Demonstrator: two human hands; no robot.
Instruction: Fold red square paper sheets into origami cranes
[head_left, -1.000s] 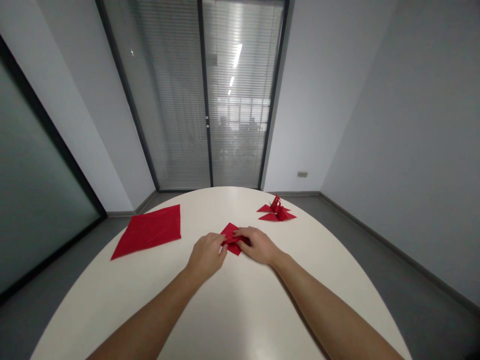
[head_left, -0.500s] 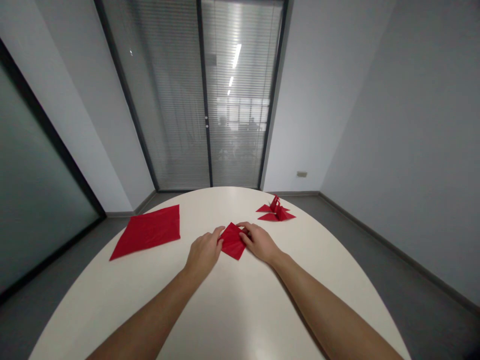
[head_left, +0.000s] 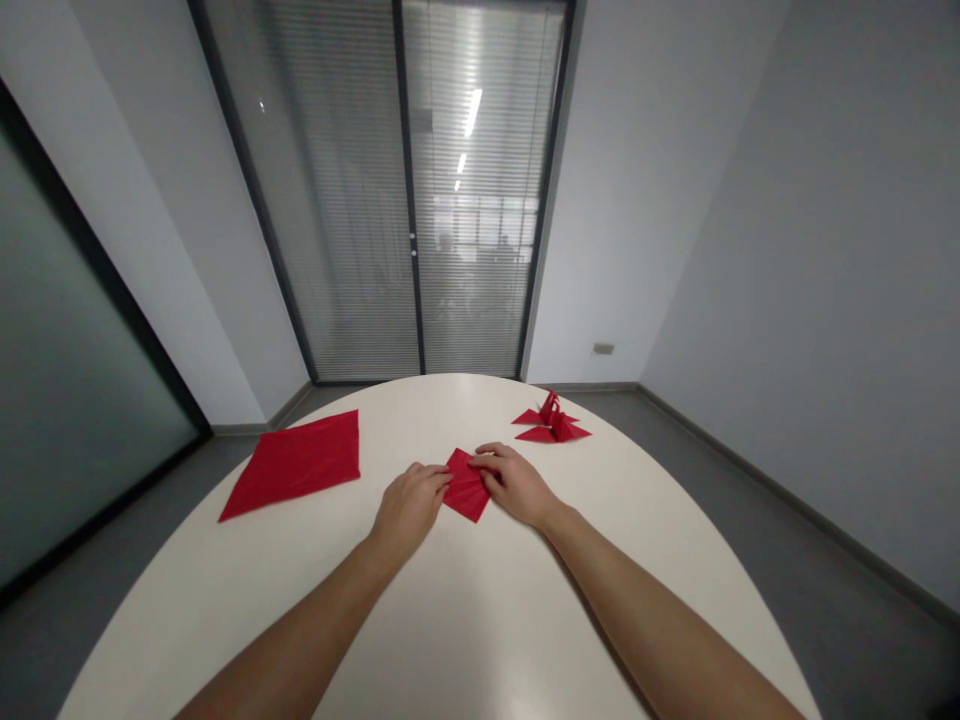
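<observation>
A small red folded paper [head_left: 466,492], diamond-shaped with crease lines, lies on the table between my two hands. My left hand [head_left: 411,502] has its bent fingers closed at the paper's left corner. Thumb and fingers of my right hand [head_left: 517,484] hold the upper right edge, covering that corner. Beyond my right hand sit two red origami cranes [head_left: 559,428], close together with their wings spread. Off to the left is a larger red paper sheet [head_left: 311,465], lying flat.
The round white table [head_left: 420,640] reaches from my arms to its curved far edge. Behind it stands a glass partition [head_left: 480,280] with blinds. A plain wall [head_left: 817,330] rises at the right, with a socket plate [head_left: 603,349] low on the back wall.
Both hands have shifted their fingers slightly on the folded paper; the left fingertips now reach further over its left edge. The cranes and the large sheet have stayed put.
</observation>
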